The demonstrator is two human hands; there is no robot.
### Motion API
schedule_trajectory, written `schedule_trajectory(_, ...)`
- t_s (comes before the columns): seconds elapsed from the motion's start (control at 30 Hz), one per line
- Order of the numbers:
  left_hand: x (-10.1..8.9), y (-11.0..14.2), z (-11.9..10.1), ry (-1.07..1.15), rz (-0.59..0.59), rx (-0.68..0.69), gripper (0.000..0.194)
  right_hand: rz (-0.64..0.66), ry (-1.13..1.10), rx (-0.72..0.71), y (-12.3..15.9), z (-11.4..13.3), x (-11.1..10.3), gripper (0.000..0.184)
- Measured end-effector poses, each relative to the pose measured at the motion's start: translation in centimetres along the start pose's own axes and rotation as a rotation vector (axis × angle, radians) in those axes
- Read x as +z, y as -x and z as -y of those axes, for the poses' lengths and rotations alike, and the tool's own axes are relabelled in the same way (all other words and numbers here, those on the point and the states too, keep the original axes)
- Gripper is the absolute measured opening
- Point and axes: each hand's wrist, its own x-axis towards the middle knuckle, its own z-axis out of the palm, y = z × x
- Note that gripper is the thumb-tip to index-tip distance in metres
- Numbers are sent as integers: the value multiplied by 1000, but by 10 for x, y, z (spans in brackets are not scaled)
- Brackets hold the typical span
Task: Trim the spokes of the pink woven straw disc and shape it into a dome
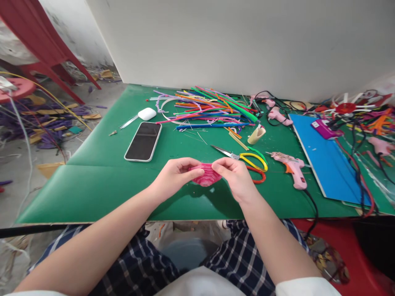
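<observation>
Between my two hands, a little above the green table (pixel 101 181), is a pink fuzzy piece (pixel 206 176) with curved rows like coiled pipe cleaner. My left hand (pixel 176 174) pinches its left side between thumb and fingers. On its upper right edge, my right hand (pixel 233 174) grips it the same way. The fingertips cover parts of both upper corners. Just beyond my right hand lie scissors (pixel 253 157) with one yellow and one orange-red handle loop. A pink glue gun (pixel 290 167) rests farther right.
Colourful pipe cleaners (pixel 212 107) are heaped at the back. A phone (pixel 143 142) and a white earphone case (pixel 147 114) lie on the left. At right are a blue board (pixel 327 164), a purple power strip (pixel 326 129) and cables. A beige tube (pixel 256 135) stands near the scissors.
</observation>
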Motion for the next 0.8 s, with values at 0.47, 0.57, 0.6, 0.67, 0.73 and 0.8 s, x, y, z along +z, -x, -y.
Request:
schedule_trajectory(0.47,2,2,-2,71,-33,-78,24,57,-39,70,4,-2,6,20)
schedule_trajectory(0.57,3,2,-1,85,-14,-88,25,49,-55,68,5,-2,7,21)
schedule_trajectory(0.6,3,2,-1,83,-16,-89,25,44,-54,64,5,-2,7,21)
schedule_trajectory(0.67,3,2,-2,61,-29,-82,26,28,-49,52,4,-3,7,21)
schedule_trajectory(0.73,2,2,-3,41,-31,-51,28,-4,-63,34,3,-5,6,19)
schedule_trajectory(0.8,1,1,-4,44,-23,-12,30,-35,-102,10,2,-6,5,18)
